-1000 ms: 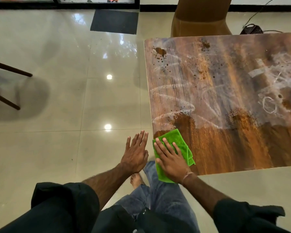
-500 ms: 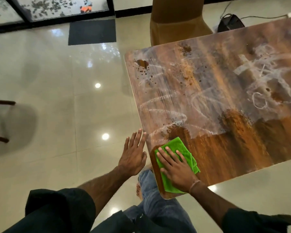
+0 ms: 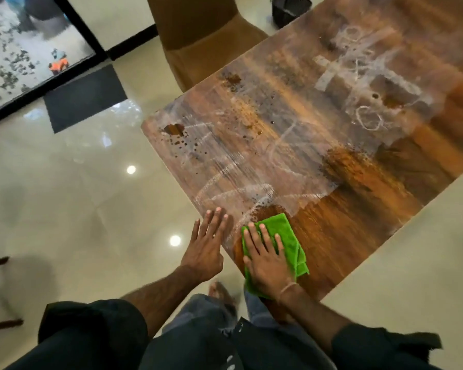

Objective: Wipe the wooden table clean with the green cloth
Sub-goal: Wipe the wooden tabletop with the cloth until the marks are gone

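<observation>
Green cloth (image 3: 284, 231) lay under right grip (image 3: 265, 260), straight fingers (image 3: 262, 236) pressing it onto worktop (image 3: 332, 236) corner. Left grip (image 3: 203, 249) spread wide, just beside cloth.

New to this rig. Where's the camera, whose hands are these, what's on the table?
There is no robot here. One wide-angle camera on a person's head looks down at their own bare hands. The right hand presses flat, fingers straight, on a folded green cloth at the near corner of the brown wooden table. Nothing is gripped. The left hand is open beside the table's edge; whether it touches is unclear. The far part carries white chalky scribbles and dark brown spots.
</observation>
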